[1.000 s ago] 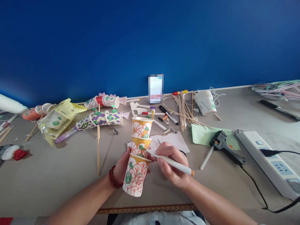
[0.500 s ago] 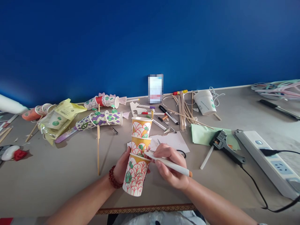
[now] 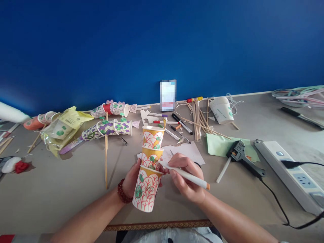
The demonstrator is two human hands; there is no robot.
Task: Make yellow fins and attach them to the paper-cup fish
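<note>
Fingers (image 3: 137, 167) of the left hand (image 3: 132, 180) wrap the painted cup stack (image 3: 150, 165); the right hand (image 3: 186, 177) pinches a white marker (image 3: 187, 175), tip touching the middle cup. No lettering is readable. Bare desk (image 3: 71, 182) lies open to the left.

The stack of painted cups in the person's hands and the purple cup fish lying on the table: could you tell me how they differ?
The stack of painted cups is held up off the table by the left hand, while the purple cup fish lies on its side there. The stack shows red scale lines with yellow bands; the fish has purple scales. The right hand puts a marker to the stack; nothing touches the fish. Both are nested paper cups with green spots.
</note>
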